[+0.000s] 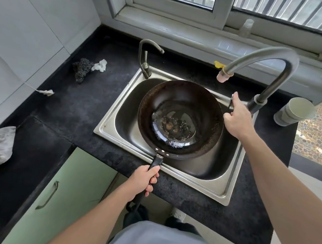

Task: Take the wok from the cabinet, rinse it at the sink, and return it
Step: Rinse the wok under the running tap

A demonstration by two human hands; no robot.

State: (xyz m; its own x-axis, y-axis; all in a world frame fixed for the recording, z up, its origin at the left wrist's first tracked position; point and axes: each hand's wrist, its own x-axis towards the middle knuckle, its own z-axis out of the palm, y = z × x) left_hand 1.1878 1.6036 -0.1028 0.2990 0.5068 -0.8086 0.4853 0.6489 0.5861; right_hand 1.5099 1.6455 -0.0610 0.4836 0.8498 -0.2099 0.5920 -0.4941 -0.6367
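The fingers [152, 173] of the left hand [142, 181] are wrapped tight around the black handle [157, 161], and beyond them the wok [180, 119] hangs low inside the sink [116, 125], its handle running from these fingers up and to the right into the bowl, with dark residue and a little water at the bottom. The right hand [237, 117] is just beside the wok's right rim, its fingers loosely curled on the lever [231, 103] at the base of the tap [276, 60], so I judge this hand is the nearer one for starting the water. The spout [224, 76] stands above and behind the far rim, with no stream visible.
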